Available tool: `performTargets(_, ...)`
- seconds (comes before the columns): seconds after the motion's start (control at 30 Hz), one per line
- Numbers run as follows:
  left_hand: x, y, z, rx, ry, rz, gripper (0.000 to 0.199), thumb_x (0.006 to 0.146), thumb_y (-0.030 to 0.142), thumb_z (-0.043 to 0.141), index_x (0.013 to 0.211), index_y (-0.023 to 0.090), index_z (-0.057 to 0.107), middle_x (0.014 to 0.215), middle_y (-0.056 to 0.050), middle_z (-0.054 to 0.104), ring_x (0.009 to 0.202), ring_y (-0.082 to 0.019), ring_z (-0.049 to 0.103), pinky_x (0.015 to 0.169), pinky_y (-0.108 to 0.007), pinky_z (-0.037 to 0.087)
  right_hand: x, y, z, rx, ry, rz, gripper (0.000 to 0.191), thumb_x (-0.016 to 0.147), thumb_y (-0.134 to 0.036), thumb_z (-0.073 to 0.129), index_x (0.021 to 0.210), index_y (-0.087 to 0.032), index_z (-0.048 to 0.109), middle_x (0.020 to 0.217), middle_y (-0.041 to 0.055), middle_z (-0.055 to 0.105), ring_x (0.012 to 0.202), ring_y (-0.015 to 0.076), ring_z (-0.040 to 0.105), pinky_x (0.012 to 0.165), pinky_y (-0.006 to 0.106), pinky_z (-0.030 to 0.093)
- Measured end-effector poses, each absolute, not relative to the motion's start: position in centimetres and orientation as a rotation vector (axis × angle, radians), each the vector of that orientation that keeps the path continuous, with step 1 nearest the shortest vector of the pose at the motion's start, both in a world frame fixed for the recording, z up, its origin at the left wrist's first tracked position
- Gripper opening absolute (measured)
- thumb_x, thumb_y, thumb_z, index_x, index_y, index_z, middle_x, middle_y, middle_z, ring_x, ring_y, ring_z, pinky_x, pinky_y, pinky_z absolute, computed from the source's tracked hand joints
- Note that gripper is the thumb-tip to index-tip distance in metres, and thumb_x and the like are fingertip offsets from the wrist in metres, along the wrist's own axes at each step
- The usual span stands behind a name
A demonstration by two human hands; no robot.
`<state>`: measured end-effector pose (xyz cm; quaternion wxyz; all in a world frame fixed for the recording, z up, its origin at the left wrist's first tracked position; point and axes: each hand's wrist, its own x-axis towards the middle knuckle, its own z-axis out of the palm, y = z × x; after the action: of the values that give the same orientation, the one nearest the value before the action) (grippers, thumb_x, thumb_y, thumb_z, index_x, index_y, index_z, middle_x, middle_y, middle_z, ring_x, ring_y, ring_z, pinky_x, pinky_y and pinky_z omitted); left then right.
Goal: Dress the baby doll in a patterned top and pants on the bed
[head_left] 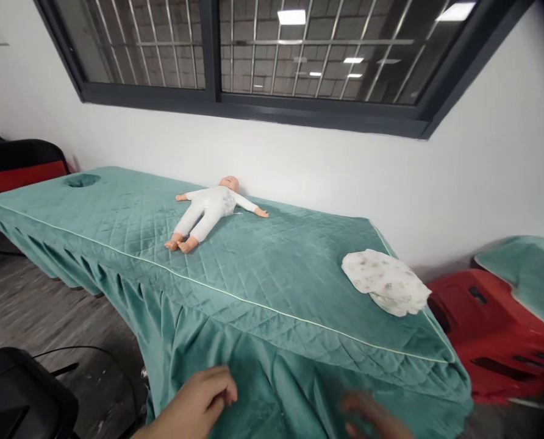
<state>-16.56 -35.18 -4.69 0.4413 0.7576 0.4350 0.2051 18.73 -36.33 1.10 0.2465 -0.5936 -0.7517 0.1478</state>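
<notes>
My left hand [204,395] is low in the view, in front of the green cover's hanging side. Its fingers curl loosely and nothing shows in them. At the bottom edge, my right hand [373,416] is smeared by motion and partly cut off, so its grip is unclear. Beyond both hands, a baby doll [211,207] in a white suit lies face up on the green quilted bed cover [272,268], arms spread and feet toward me. A folded white cloth with a small print [386,280] rests near the bed's right end.
A wall with a dark-framed barred window [254,107] runs behind the bed. Red plastic furniture [496,329] with a green cover stands at right. A black-and-red chair [22,164] is at far left; a black seat [22,390] and cable occupy the lower left.
</notes>
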Motion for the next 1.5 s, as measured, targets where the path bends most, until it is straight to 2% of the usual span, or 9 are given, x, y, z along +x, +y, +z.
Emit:
performTargets(0.17, -11.3, -31.0, -2.7, 1.839, 1.017, 0.793, 0.027, 0.078, 0.002, 0.040, 0.085, 0.020, 0.059, 0.090, -0.002, 0.062, 0.088, -0.015, 0.058, 0.083, -0.026, 0.043, 24.2, -30.1, 1.0, -1.613, -2.072, 0.031, 0.038, 0.091, -0.040, 0.053, 0.126, -0.025, 0.054, 0.135, 0.0128, 0.056, 0.127, 0.0286, 0.054, 0.105, 0.048, 0.047)
performTargets(0.37, -8.5, -27.6, -2.5, 1.789, 0.982, 0.906, 0.027, 0.083, 0.007, 0.040, 0.095, 0.021, 0.060, 0.101, -0.004, 0.064, 0.096, -0.017, 0.059, 0.090, -0.031, 0.044, 31.6, -22.4, 1.7, -2.173, -1.864, -0.447, 0.067, 0.078, -0.034, 0.063, 0.141, -0.018, 0.042, 0.150, 0.0228, 0.040, 0.136, 0.0489, 0.036, 0.101, 0.068, 0.036)
performTargets(0.53, -8.7, -27.7, -4.9, 1.737, 1.021, 0.850, 0.024, 0.086, 0.010, 0.040, 0.092, 0.021, 0.060, 0.097, -0.005, 0.065, 0.093, -0.018, 0.060, 0.087, -0.032, 0.045, 34.4, -20.3, 2.8, -2.325, -1.851, -0.174, 0.060, 0.083, -0.051, 0.056, 0.136, -0.022, 0.050, 0.138, 0.0209, 0.054, 0.114, 0.0464, 0.055, 0.079, 0.054, 0.049)
performTargets(0.67, -8.2, -27.2, -5.6, 1.678, 1.061, 0.843, 0.023, 0.088, 0.012, 0.041, 0.093, 0.021, 0.061, 0.095, -0.004, 0.065, 0.092, -0.018, 0.060, 0.087, -0.032, 0.046, 32.6, -18.7, 4.5, -2.190, -1.680, 0.055, 0.051, 0.081, -0.045, 0.060, 0.125, -0.019, 0.059, 0.121, 0.0154, 0.066, 0.105, 0.0368, 0.063, 0.087, 0.049, 0.049)
performTargets(0.8, -6.6, -25.2, -4.4, 1.455, 1.062, 0.969, 0.020, 0.093, 0.026, 0.048, 0.108, 0.022, 0.061, 0.109, -0.007, 0.066, 0.104, -0.020, 0.061, 0.095, -0.036, 0.046, 26.2, -17.9, 6.7, -1.791, -1.415, 0.666, 0.049, 0.082, -0.052, 0.062, 0.120, -0.022, 0.064, 0.109, 0.0089, 0.073, 0.095, 0.0294, 0.068, 0.080, 0.041, 0.054)
performTargets(1.03, -5.2, -22.0, -2.7, 1.152, 0.969, 1.345, 0.080, 0.082, 0.034, 0.072, 0.147, 0.031, 0.027, 0.157, -0.010, 0.031, 0.141, -0.027, 0.038, 0.111, -0.041, 0.039, 14.3, -17.9, 6.8, -1.224, -1.182, 1.571, 0.042, 0.090, -0.049, 0.054, 0.124, -0.025, 0.063, 0.117, 0.0067, 0.072, 0.104, 0.0263, 0.068, 0.085, 0.040, 0.056)
performTargets(1.17, -6.0, -21.3, -2.2, 1.136, 0.993, 1.369, 0.075, 0.081, 0.035, 0.073, 0.145, 0.032, 0.033, 0.155, -0.008, 0.034, 0.139, -0.028, 0.040, 0.111, -0.042, 0.038, 11.6, -17.0, 5.3, -1.190, -1.019, 1.761, 0.046, 0.094, -0.056, 0.045, 0.124, -0.026, 0.060, 0.130, 0.0077, 0.065, 0.109, 0.0254, 0.067, 0.087, 0.042, 0.057)
performTargets(1.37, -6.3, -19.8, -2.3, 1.109, 1.033, 1.256, 0.051, 0.087, 0.031, 0.064, 0.137, 0.028, 0.049, 0.137, -0.008, 0.055, 0.123, -0.025, 0.054, 0.105, -0.042, 0.042, 11.3, -15.6, 3.1, -1.430, -1.335, 1.068, 0.055, 0.081, -0.045, 0.069, 0.128, -0.028, 0.049, 0.147, 0.0084, 0.047, 0.124, 0.0287, 0.054, 0.097, 0.046, 0.052)
performTargets(1.5, -5.9, -19.7, -3.2, 1.206, 1.042, 1.267, 0.041, 0.087, 0.023, 0.060, 0.128, 0.024, 0.055, 0.129, -0.008, 0.060, 0.119, -0.023, 0.055, 0.109, -0.043, 0.038, 10.9, -16.2, 3.2, -1.385, -1.824, 0.386, 0.048, 0.085, -0.036, 0.065, 0.129, -0.027, 0.049, 0.148, 0.0102, 0.042, 0.137, 0.0294, 0.039, 0.109, 0.052, 0.040)
